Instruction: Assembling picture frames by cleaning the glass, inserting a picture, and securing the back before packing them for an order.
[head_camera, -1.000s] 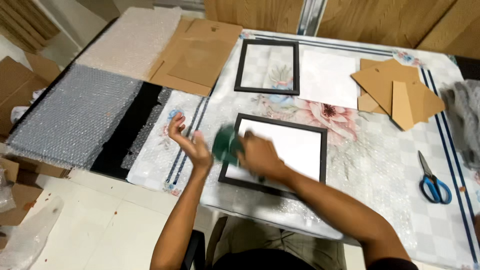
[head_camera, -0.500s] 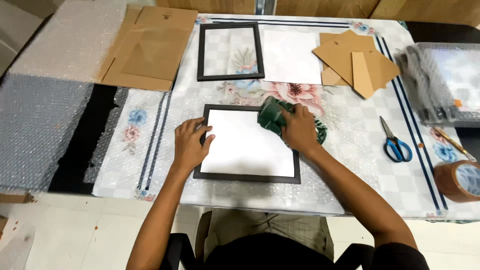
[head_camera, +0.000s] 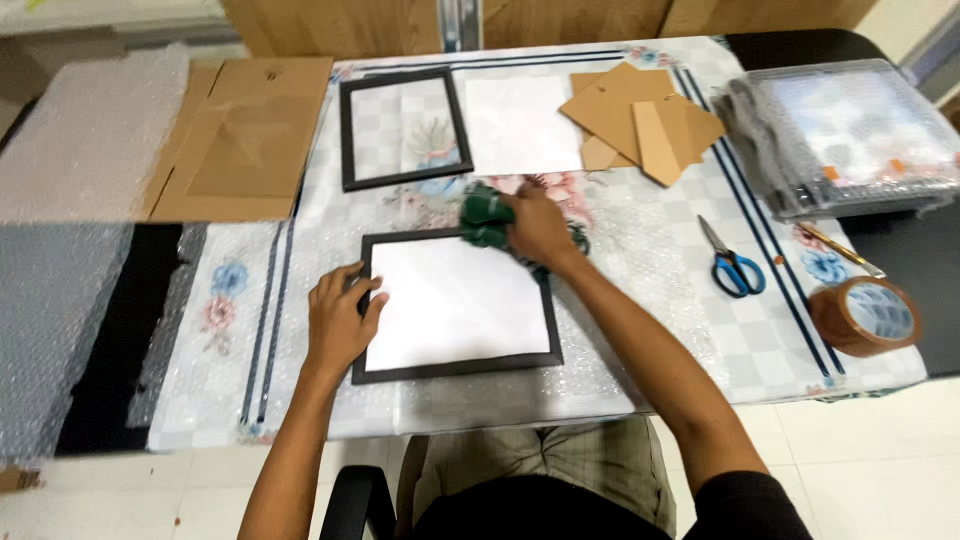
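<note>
The right hand (head_camera: 540, 225) covers part of the green cloth (head_camera: 483, 218) and the top right corner of the black frame (head_camera: 455, 370). The bubble wrap (head_camera: 60, 330) runs off the left edge.

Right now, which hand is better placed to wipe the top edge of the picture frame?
The right hand: it grips the green cloth at that edge. The left hand presses flat on the picture frame.

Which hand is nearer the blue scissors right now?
Right. The right hand, holding a green cloth, is at the black frame's top edge, left of the blue scissors. The left hand presses the frame's far-left edge.
</note>
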